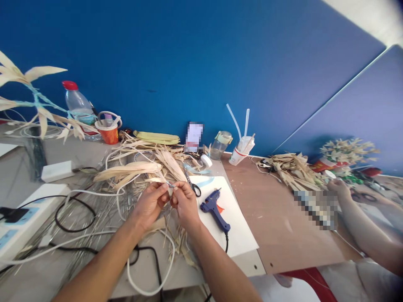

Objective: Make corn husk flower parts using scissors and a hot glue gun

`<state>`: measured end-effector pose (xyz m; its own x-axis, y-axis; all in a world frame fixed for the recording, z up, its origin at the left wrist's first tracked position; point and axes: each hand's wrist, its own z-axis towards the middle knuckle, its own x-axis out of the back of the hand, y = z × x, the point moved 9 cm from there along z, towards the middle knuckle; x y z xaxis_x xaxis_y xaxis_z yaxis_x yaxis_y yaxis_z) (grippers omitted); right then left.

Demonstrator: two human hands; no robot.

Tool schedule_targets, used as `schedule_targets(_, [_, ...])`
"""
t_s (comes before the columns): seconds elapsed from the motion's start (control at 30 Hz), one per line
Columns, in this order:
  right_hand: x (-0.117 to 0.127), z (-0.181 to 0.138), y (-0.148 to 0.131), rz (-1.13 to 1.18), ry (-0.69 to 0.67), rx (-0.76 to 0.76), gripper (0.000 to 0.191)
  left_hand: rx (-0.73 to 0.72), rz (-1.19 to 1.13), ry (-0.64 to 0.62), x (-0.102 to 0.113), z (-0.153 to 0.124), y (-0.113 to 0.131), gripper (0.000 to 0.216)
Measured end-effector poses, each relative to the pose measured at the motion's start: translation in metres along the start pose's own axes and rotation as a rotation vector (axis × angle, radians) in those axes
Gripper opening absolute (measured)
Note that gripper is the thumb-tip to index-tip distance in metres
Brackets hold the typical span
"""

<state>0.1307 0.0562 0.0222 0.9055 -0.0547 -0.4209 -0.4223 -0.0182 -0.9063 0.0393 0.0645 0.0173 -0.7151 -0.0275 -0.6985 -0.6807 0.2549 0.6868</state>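
My left hand (153, 200) is closed in a pinch on a small pale corn husk piece (156, 180). Close beside it, my right hand (184, 202) pinches a thin bluish strip (171, 185) that meets the husk between my fingertips. Fingers hide most of this join. Dried corn husks (134, 168) lie in a loose heap just beyond both hands. Black-handled scissors (195, 189) rest right of my right hand, partly covered by it. A dark blue glue gun (215, 207) lies on a white sheet (241, 235), farther right.
A white power strip (34, 209), looping white cable (174, 251) and thin wires crowd the left. Behind stand a bottle (77, 100), an orange cup (109, 135), a phone (194, 136), a jar (220, 147) and a cup with straws (238, 155). A co-worker's arm (362, 226) is at right.
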Motion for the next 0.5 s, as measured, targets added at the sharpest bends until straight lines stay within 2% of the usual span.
schedule_targets(0.17, [-0.007, 0.001, 0.007, 0.204, -0.125, -0.141, 0.019, 0.057, 0.084, -0.069, -0.002, 0.0, -0.003, 0.027])
schedule_targets(0.4, [-0.014, -0.004, 0.004, 0.33, -0.233, -0.238, 0.02, -0.091, 0.308, -0.022, 0.001, 0.003, 0.008, 0.016])
schedule_targets(0.5, [-0.016, -0.006, 0.004, 0.372, -0.271, -0.27, 0.018, -0.059, 0.278, -0.033, 0.003, 0.003, 0.004, 0.018])
